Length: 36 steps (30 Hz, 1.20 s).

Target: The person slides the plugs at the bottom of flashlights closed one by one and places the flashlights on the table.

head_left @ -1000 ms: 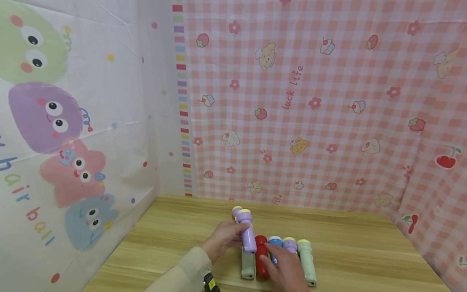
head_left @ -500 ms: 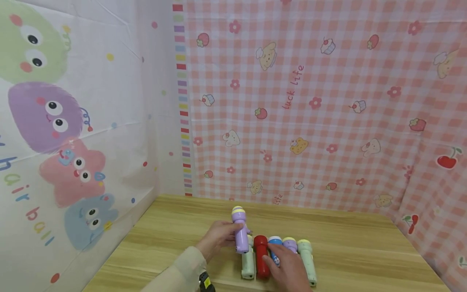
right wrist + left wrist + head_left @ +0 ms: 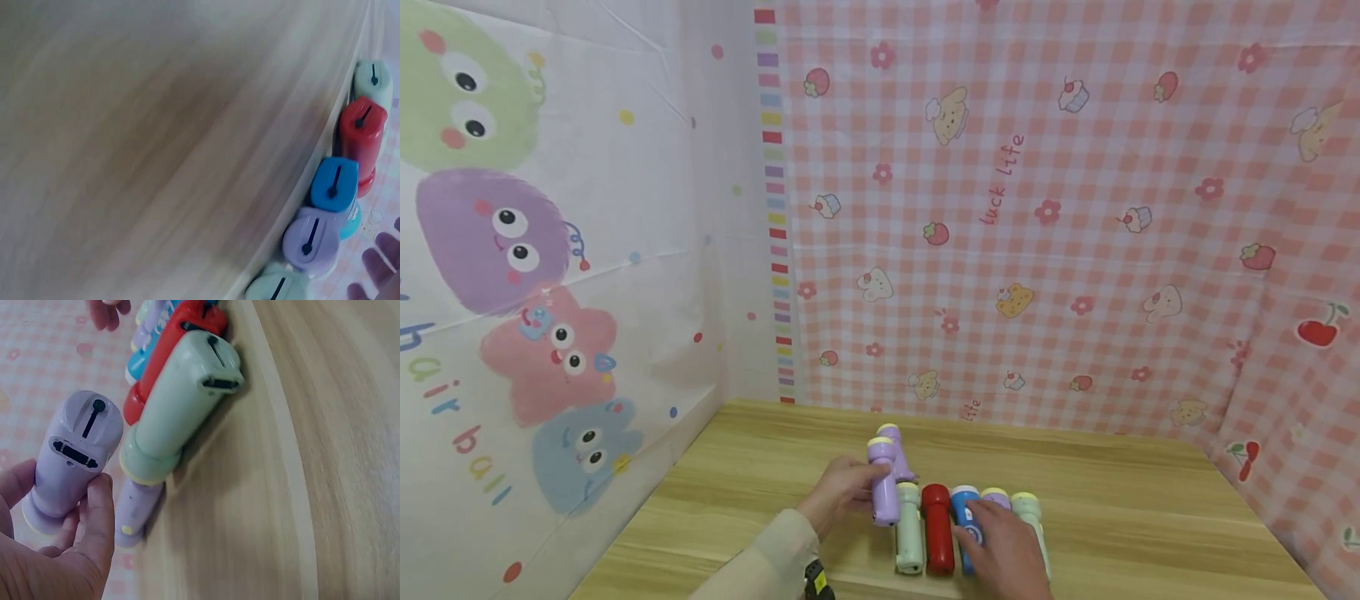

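Observation:
My left hand [image 3: 844,490] pinches a purple toy flashlight [image 3: 884,492] with a yellow rim, holding it above the table. In the left wrist view, the slotted end of this purple flashlight [image 3: 78,437] faces the camera. Just behind it lies a second purple flashlight [image 3: 897,457]. To the right runs a row: a pale green flashlight [image 3: 909,533], a red one [image 3: 938,533], a blue one [image 3: 966,510], a purple one [image 3: 996,497] and another pale green one [image 3: 1026,505]. Over the row's right part hovers my right hand [image 3: 1006,546], fingers loosely extended, partly hiding those flashlights.
Beneath everything is a wooden table [image 3: 737,492]. A pink checked cloth [image 3: 1037,250] hangs behind its far edge, and a white cartoon cloth [image 3: 655,208] covers the left side.
My left hand has moved left with the purple flashlight, uncovering the pale green one and the second purple one. My right hand has shifted slightly right, off the red flashlight toward the blue.

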### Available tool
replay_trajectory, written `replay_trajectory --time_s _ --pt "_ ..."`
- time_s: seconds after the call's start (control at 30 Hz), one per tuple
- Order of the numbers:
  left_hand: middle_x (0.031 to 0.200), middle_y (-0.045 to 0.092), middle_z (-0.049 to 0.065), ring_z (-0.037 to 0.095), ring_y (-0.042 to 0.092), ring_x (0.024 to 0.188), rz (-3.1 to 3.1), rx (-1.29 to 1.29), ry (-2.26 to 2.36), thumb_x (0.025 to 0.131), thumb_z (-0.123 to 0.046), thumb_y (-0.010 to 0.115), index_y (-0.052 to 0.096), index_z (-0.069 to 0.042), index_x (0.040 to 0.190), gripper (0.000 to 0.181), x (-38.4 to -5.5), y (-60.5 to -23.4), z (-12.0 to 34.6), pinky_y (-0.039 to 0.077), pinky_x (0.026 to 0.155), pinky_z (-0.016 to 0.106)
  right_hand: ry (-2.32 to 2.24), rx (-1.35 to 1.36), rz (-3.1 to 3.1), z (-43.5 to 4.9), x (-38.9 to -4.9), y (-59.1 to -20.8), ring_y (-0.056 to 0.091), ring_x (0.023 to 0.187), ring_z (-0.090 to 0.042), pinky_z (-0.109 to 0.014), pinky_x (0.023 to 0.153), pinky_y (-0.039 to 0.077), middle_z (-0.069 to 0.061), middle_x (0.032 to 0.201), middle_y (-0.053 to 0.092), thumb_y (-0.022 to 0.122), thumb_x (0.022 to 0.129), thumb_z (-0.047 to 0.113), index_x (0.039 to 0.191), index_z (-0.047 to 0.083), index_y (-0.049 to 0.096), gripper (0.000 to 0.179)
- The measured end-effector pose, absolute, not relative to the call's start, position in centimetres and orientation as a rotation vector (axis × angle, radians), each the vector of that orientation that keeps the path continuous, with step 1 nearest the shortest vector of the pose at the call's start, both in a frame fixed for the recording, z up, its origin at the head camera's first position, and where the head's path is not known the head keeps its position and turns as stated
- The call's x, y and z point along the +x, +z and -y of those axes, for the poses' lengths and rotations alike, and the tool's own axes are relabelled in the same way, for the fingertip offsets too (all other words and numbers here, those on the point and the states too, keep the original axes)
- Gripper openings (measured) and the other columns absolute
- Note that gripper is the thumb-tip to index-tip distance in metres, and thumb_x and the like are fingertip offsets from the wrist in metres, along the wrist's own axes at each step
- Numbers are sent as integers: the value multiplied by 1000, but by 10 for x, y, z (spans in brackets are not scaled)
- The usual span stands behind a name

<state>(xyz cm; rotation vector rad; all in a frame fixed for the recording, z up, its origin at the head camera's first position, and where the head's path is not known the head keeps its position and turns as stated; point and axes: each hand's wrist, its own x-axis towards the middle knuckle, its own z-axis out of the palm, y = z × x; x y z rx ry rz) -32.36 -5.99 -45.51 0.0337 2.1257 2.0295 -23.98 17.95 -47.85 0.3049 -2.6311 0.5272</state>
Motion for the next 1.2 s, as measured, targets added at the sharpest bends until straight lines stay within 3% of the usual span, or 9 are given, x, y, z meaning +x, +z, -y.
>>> replay_trajectory --time_s 0.2,0.43,0.7,0.97,1.2 --pt "85 71 18 25 70 79 -2252 -20 1855 89 -16 70 61 16 101 36 -321 -461 66 59 69 38 500 98 2829 -190 -243 -479 54 115 -44 -65 92 42 -19 128 61 73 88 38 124 3 66 51" --pt "82 70 16 24 69 76 -2246 -43 1870 86 -14 71 59 16 100 35 -320 -475 68 59 65 37 468 3 2906 -198 -243 -482 49 119 -48 -69 94 37 -25 133 55 72 88 39 127 5 64 53" --pt "81 69 19 26 69 75 -2239 -83 1852 85 -9 71 57 16 97 31 -320 -483 66 60 70 41 461 6 2948 -203 -245 -483 49 119 -48 -66 94 41 -25 134 54 74 86 42 126 6 66 55" --pt "75 61 5 15 59 67 -2327 -120 1759 82 -11 74 59 4 88 22 -315 -480 66 56 63 32 393 56 2943 -205 -245 -489 52 116 -47 -61 90 47 -25 131 56 74 86 42 124 5 67 53" --pt "75 61 6 15 59 66 -2330 -79 1767 82 -10 74 60 3 85 19 -315 -484 67 56 62 31 394 19 2985 -204 -246 -490 52 117 -45 -60 94 45 -25 131 56 74 86 43 126 6 66 54"
